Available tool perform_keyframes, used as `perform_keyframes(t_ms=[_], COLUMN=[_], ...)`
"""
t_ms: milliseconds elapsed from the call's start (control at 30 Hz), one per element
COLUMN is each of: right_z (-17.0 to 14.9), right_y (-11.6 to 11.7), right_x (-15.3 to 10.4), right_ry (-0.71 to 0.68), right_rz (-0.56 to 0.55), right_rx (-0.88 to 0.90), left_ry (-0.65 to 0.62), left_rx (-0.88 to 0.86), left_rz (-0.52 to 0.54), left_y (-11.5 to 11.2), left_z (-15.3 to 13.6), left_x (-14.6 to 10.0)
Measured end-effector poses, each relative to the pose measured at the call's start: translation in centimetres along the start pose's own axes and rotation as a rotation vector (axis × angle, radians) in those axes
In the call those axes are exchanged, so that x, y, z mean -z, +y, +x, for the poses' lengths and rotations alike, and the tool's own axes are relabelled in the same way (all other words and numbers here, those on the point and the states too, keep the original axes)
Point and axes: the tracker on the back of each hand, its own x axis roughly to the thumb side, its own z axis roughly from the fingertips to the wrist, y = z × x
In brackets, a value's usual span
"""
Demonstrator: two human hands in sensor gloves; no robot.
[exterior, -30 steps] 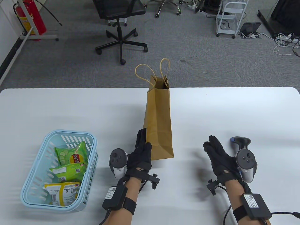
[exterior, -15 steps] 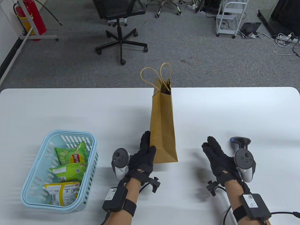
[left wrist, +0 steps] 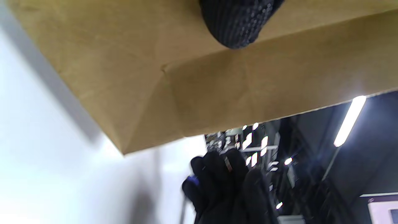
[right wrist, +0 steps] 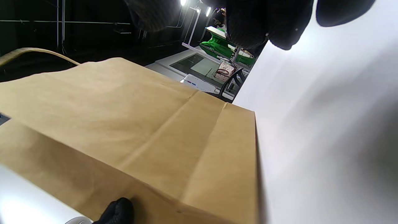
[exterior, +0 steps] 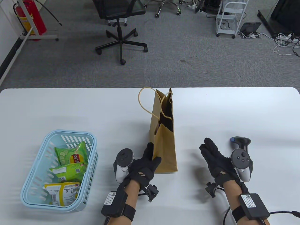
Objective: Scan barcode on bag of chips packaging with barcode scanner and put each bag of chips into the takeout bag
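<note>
Brown kraft paper makes up the takeout bag [exterior: 164,140], which stands near the middle of the white table [exterior: 70,110], tipped toward the person so its dark open mouth shows in the table view. The left hand [exterior: 145,166] holds it low at the near left corner: fingers reach up the left side and the thumb [left wrist: 238,23] presses the front panel, a light pinch of the paper by the base. The right hand [exterior: 215,159] hangs just right of the bag, fingers straight and together, touching nothing. The barcode scanner [exterior: 241,141] lies on the table just beyond that hand, untouched.

The bags of chips [exterior: 70,159] are well to the left in a pale blue basket [exterior: 35,180], two green and one yellow, none scanned or packed by the look of it. The step in hand seems to be setting the paper bag ready.

The bag looks empty and very light, stiff along its creases but easy to crumple or knock over; holding it low on a folded edge, or by the twisted paper handles [exterior: 145,103], should serve best. The chip bags are likely puffy, slick foil with fragile contents, so a gentle pinch at a sealed end, barcode kept flat, would suit.
</note>
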Motion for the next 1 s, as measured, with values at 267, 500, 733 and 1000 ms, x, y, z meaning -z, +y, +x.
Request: perform_keyframes(t_ms=[267, 500, 733, 1000], right_z=[0.1, 1.4, 2.8, 1.0], right_y=[-0.1, -1.7, -5.1, -10.3], right_x=[0.0, -0.5, -1.4, -2.9], right_ry=[-0.004, -0.066, -0.122, 0.146], right_rz=[0.006, -0.026, -0.2, -0.568], right_rx=[0.001, 0.014, -0.118, -0.392], left_ry=[-0.001, 0.02, 0.063, 0.095], left_rx=[0.169, 0.671, 0.741, 0.712], left_rz=[-0.103, -0.116, 0.063, 0.056], left_y=[0.1, 3.4, 5.4, 6.0], left_z=[1.3, 3.5, 2.5, 1.7], left_x=[-0.2, -1.8, -2.1, -2.1])
